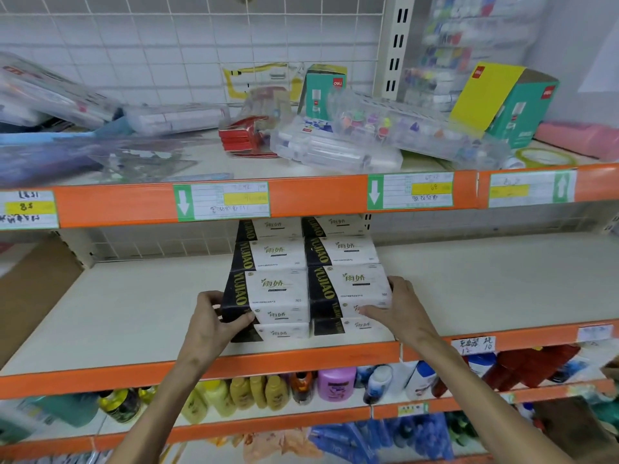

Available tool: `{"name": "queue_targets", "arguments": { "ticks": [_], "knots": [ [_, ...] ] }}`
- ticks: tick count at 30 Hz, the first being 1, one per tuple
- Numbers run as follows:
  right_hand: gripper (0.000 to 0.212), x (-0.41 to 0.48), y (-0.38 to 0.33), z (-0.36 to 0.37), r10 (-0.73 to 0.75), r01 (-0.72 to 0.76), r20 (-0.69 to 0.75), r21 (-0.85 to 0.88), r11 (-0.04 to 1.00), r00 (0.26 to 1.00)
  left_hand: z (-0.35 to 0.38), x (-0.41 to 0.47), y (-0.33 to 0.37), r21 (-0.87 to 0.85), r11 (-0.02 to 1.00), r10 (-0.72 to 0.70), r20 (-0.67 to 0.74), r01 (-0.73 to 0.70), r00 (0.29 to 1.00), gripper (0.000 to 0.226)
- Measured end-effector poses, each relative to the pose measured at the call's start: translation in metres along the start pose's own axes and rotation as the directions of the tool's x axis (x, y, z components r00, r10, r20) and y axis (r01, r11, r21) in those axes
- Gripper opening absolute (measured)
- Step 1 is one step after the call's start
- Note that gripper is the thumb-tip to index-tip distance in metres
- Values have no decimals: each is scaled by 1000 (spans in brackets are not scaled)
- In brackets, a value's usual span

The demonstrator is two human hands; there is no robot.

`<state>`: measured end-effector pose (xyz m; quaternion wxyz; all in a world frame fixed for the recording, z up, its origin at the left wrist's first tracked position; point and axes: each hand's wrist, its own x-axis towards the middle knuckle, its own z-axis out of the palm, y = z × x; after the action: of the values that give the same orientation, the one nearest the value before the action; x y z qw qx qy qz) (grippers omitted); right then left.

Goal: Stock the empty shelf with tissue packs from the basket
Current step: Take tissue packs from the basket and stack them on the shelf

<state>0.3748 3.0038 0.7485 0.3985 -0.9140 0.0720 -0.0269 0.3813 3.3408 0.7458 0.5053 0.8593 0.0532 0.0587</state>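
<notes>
On the middle shelf, the front tissue packs are clamped between left grip and right grip; rows run rearward from both.

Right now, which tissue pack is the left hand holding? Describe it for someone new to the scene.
Look at the cream middle shelf with orange edges. At its centre stand two columns of tissue packs; take the left column. The pack is the front upper one, the only one whose black end the left hand grips.
</notes>
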Motion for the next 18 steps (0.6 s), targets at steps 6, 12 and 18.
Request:
{"name": "queue_targets", "arguments": {
  "ticks": [6,12,18],
  "knots": [
    [68,11,7,3,-17,17,12,10,1000,1000,5,3,-4,43,999,27,-31,-25,999,53],
    [71,13,13,6,-1,0,36,37,999,999,6,6,-6,27,999,26,-18,-26,999,51],
    [76,10,20,11,18,-19,19,61,998,1000,8,5,-7,17,1000,1,6,-1,1000,57]
  ]
}}
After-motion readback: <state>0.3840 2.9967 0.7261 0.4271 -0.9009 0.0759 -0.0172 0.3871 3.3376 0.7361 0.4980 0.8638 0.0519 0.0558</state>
